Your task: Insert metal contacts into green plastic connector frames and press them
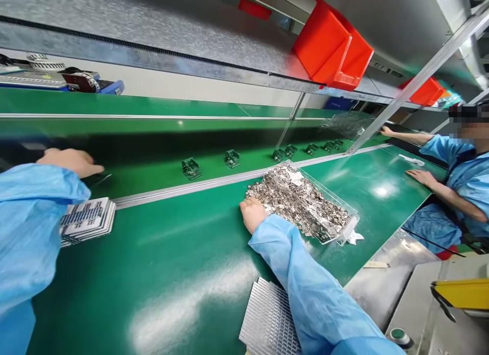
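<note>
My right hand (252,214) rests at the near end of a clear plastic tray (324,184), its curled fingers against a heap of small silvery metal parts (298,202). I cannot tell whether it holds any of them. My left hand (71,161) reaches out over a dark green conveyor belt (153,164), with a thin dark object possibly at its fingertips. Below that hand lies a stack of flat black-and-white printed sheets (87,221). Several small green-and-metal components (191,167) stand in a spaced row along the belt. A ribbed silver sheet (267,319) lies under my right forearm.
A co-worker (458,176) in a blue gown sits across the green bench (153,278), both hands on it. An aluminium rail (191,187) divides bench from belt. Red bins (332,47) hang on a metal shelf overhead, and a metal upright (416,85) slants across the right.
</note>
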### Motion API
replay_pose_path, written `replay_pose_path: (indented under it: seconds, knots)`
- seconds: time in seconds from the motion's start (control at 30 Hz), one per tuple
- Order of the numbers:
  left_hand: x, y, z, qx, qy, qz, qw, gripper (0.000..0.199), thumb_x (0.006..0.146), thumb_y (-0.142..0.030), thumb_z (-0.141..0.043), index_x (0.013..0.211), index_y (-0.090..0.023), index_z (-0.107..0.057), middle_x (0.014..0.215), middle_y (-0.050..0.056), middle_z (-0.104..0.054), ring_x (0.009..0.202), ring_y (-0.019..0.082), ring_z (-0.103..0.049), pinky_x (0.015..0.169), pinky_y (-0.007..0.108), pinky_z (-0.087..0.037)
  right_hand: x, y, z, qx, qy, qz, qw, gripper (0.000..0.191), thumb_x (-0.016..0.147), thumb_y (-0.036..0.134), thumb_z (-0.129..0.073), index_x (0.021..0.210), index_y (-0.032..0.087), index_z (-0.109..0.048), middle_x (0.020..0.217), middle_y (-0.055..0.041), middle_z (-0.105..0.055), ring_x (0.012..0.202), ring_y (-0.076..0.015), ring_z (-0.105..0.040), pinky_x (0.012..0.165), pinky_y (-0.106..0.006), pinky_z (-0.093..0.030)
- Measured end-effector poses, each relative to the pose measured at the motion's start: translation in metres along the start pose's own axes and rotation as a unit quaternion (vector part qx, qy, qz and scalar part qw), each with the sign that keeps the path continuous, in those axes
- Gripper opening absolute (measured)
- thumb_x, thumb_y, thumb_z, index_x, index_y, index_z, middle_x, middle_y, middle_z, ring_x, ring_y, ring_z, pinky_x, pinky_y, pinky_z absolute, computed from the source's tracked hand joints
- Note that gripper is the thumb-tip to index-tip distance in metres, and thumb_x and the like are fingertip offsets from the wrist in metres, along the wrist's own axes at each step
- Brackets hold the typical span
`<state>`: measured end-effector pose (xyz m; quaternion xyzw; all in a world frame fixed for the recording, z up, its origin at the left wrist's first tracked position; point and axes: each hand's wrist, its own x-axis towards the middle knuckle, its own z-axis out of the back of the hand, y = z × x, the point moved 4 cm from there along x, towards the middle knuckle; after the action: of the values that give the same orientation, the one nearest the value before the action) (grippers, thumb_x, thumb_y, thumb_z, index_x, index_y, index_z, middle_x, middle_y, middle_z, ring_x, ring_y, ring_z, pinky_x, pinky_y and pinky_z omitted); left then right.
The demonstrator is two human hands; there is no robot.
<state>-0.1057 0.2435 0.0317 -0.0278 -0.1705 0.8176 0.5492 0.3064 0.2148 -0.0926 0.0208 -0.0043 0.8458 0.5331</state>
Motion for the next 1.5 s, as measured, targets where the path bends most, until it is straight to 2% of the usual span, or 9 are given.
replay_pose_path:
  seconds: [0.1, 0.23, 0.4, 0.5, 0.6, 0.77, 1.03, 1.27, 1.5]
  knots:
    - [-0.039, -0.056, -0.016, 0.009, 0.059, -0.095, 0.994, 0.037, 0.07, -0.042, -0.065, 0.096, -0.016, -0.071, 0.066, -0.002, -0.055, 0.088, 0.023, -0.059, 0.09, 0.039, -0.046, 0.0, -0.007, 0.002, 0.018, -0.011, -0.004, 1.0, 0.023, 0.083, 0.0, -0.05, 0.098, 0.009, -0.063, 0.098, -0.0169, -0.065, 0.097, -0.0272, -0.055, 0.087, -0.036, -0.043]
    - [-0.155, -0.136, -0.061, -0.011, 0.119, -0.312, 0.943, 0.035, 0.073, -0.039, -0.062, 0.104, -0.025, -0.07, 0.104, 0.005, -0.057, 0.087, 0.019, -0.061, 0.084, 0.029, -0.049, -0.01, -0.011, 0.012, 0.059, -0.045, 0.004, 0.997, 0.024, 0.084, 0.003, -0.052, 0.104, 0.012, -0.062, 0.101, -0.0122, -0.064, 0.099, -0.0236, -0.056, 0.088, -0.031, -0.045]
    - [-0.247, -0.144, -0.097, 0.015, 0.103, -0.346, 0.933, 0.039, 0.086, -0.038, -0.05, 0.124, -0.031, -0.056, 0.12, 0.01, -0.049, 0.09, 0.026, -0.063, 0.065, 0.034, -0.053, -0.061, -0.019, 0.043, 0.125, -0.116, -0.01, 0.985, 0.034, 0.089, 0.008, -0.044, 0.118, 0.015, -0.061, 0.099, -0.0103, -0.06, 0.085, -0.0196, -0.059, 0.08, -0.031, -0.049]
    - [-0.253, -0.113, -0.101, -0.042, 0.099, -0.298, 0.948, 0.078, 0.078, -0.053, -0.062, 0.145, -0.037, -0.025, 0.134, 0.011, -0.042, 0.092, 0.028, -0.064, 0.068, 0.038, -0.055, -0.102, -0.03, 0.058, 0.236, -0.15, -0.019, 0.96, 0.025, 0.086, 0.014, -0.048, 0.094, 0.018, -0.071, 0.078, -0.0056, -0.06, 0.072, -0.0181, -0.058, 0.07, -0.031, -0.049]
    - [-0.247, -0.089, -0.111, -0.123, 0.106, -0.284, 0.945, 0.101, 0.071, -0.057, -0.068, 0.148, -0.032, -0.008, 0.146, 0.013, -0.031, 0.12, 0.033, -0.052, 0.093, 0.045, -0.049, -0.138, -0.041, 0.056, 0.4, -0.125, -0.079, 0.904, 0.016, 0.082, 0.028, -0.059, 0.088, 0.018, -0.071, 0.072, -0.004, -0.062, 0.066, -0.0175, -0.059, 0.062, -0.031, -0.05]
    - [-0.25, -0.099, -0.137, -0.182, 0.162, -0.308, 0.92, 0.107, 0.067, -0.052, -0.073, 0.148, -0.022, -0.009, 0.141, 0.016, -0.045, 0.132, 0.035, -0.04, 0.106, 0.05, -0.036, -0.17, -0.034, 0.026, 0.562, -0.079, -0.17, 0.805, 0.026, 0.073, 0.041, -0.073, 0.086, 0.018, -0.07, 0.07, -0.0043, -0.068, 0.064, -0.0183, -0.064, 0.058, -0.029, -0.054]
    - [-0.26, -0.122, -0.14, -0.307, 0.171, -0.235, 0.906, 0.062, 0.068, -0.036, -0.069, 0.122, -0.021, -0.043, 0.12, 0.011, -0.058, 0.107, 0.029, -0.061, 0.095, 0.045, -0.049, -0.156, -0.018, -0.003, 0.3, -0.077, -0.175, 0.935, 0.013, 0.081, 0.009, -0.061, 0.078, 0.018, -0.068, 0.076, -0.0038, -0.064, 0.069, -0.0177, -0.062, 0.067, -0.029, -0.05]
    - [-0.288, -0.149, -0.154, -0.626, 0.359, -0.064, 0.69, 0.056, 0.071, -0.03, -0.075, 0.113, -0.021, -0.039, 0.126, 0.009, -0.055, 0.1, 0.022, -0.066, 0.091, 0.039, -0.054, -0.145, -0.02, -0.001, 0.239, -0.038, -0.143, 0.96, 0.014, 0.086, 0.011, -0.06, 0.075, 0.018, -0.063, 0.079, -0.0021, -0.059, 0.076, -0.0168, -0.058, 0.07, -0.026, -0.043]
    - [-0.302, -0.162, -0.162, -0.657, 0.391, -0.017, 0.645, 0.056, 0.066, -0.026, -0.08, 0.107, -0.02, -0.043, 0.122, 0.009, -0.058, 0.105, 0.023, -0.064, 0.097, 0.043, -0.05, -0.15, -0.022, 0.001, 0.226, -0.032, -0.174, 0.958, 0.008, 0.085, 0.024, -0.067, 0.085, 0.018, -0.062, 0.085, -0.003, -0.058, 0.071, -0.0159, -0.056, 0.064, -0.026, -0.042]
